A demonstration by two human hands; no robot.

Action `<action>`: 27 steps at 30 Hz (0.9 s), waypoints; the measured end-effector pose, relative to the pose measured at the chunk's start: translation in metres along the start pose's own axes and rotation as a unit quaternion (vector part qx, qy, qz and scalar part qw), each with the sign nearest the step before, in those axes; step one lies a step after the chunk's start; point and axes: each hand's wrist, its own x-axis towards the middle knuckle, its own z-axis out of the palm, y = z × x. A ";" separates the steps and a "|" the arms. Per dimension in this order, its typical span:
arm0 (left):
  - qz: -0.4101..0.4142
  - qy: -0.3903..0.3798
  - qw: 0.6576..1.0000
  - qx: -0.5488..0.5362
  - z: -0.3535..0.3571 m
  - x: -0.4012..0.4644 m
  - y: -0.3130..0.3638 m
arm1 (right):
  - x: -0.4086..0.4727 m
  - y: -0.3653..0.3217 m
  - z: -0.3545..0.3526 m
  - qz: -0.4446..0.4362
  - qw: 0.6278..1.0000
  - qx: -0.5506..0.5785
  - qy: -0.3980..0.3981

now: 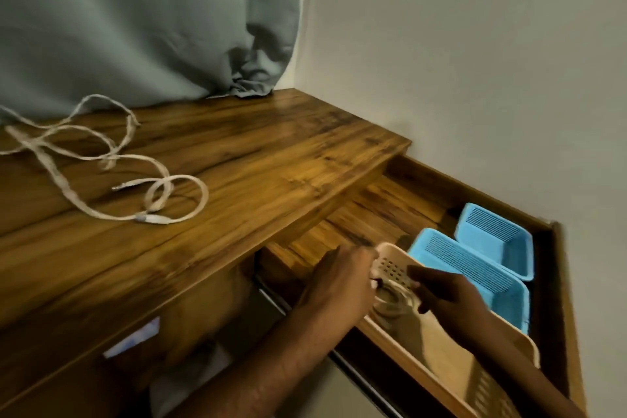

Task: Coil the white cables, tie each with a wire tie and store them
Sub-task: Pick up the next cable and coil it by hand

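A brown wooden table (258, 159) with dark streaky grain. On it lies a loose white cable (101, 159). Behind hangs a grey-blue cloth curtain (135, 20). Right of the table, two light-blue slotted plastic baskets (475, 271) sit beside a cream perforated plastic basket (437, 349); the wall (475, 61) is off-white.

Both hands, left hand (339, 282) & right hand (448, 299), sit over the near basket (437, 346) in the open drawer (563, 288), w/ a coiled cable (390, 302) between them inside it. Two more baskets (475, 268) lie just right of & beyond the right hand. Loose cables (112, 159) lie on the desk top (271, 159), well left & beyond the left hand; curtain (135, 17) behind those
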 end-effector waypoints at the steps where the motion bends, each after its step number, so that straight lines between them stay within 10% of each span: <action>1: 0.007 0.030 1.000 0.008 -0.016 -0.003 -0.010 | 0.000 -0.016 -0.001 -0.018 1.000 -0.006 -0.010; 13: -0.079 0.284 0.941 0.165 -0.207 -0.076 -0.171 | 0.020 -0.262 0.102 -0.295 0.943 0.097 -0.123; 20: -0.129 0.382 0.899 0.171 -0.268 -0.141 -0.270 | 0.028 -0.362 0.215 -0.352 0.930 0.086 -0.059; 27: -0.112 0.422 0.898 0.064 -0.272 -0.165 -0.324 | 0.003 -0.394 0.290 -0.411 0.891 0.046 -0.186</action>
